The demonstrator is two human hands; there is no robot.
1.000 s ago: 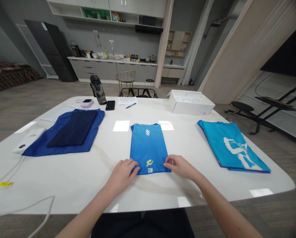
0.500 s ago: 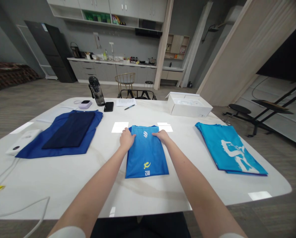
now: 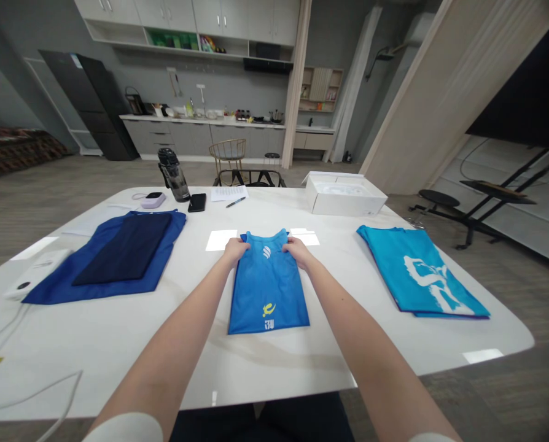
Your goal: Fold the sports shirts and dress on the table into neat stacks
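A blue shirt (image 3: 269, 282), folded into a narrow rectangle, lies in front of me on the white table (image 3: 201, 362). Its collar edge faces away from me; a white emblem is near that end and a yellow and white print near the close end. My left hand (image 3: 236, 250) pinches the far left corner, thumb on top of the cloth. On the far right corner my right hand (image 3: 297, 252) has a similar pinch. The fingertips beneath the fabric are hidden. Darker blue cloth peeks out behind the collar.
To the left, a dark navy folded cloth (image 3: 124, 248) rests on a blue cloth (image 3: 164, 267), beside a white power strip (image 3: 37, 273). A folded turquoise shirt (image 3: 417, 270) lies right. Farther back are a bottle (image 3: 175, 178), a phone (image 3: 197, 202), a pen (image 3: 236, 202) and a white box (image 3: 343, 199).
The collar edge, straight before, now dips in the middle with raised corners under my hands. Both hands keep to the far corners. The view has shifted slightly.
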